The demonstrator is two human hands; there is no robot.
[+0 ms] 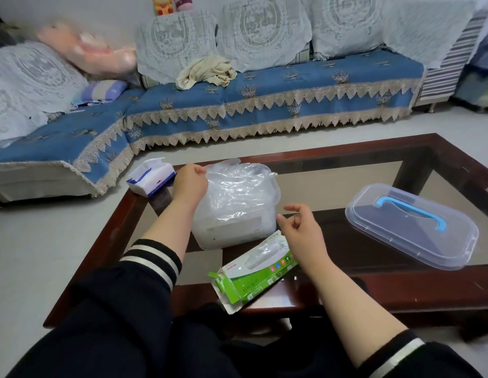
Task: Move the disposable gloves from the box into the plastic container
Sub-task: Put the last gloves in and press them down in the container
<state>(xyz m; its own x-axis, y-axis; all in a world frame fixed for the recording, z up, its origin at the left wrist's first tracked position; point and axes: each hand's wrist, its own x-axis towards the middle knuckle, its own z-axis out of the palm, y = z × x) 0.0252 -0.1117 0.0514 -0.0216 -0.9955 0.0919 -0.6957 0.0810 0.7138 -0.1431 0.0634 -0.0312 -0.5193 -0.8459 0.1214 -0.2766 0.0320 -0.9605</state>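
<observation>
A clear plastic container (223, 233) stands on the glass table, heaped with crinkled transparent disposable gloves (240, 186). My left hand (189, 182) is at the pile's far left edge, its fingers pinching the film of the gloves. A green and white glove box (253, 274) lies open in front of the container, near the table's front edge. My right hand (300, 227) hovers above the box's far end, fingers loosely curled and holding nothing.
The container's clear lid (412, 227) with a blue handle lies on the table (373, 298) at the right. A blue and white tissue pack (151, 178) sits at the far left corner. A blue-covered sofa (264, 105) runs behind the table.
</observation>
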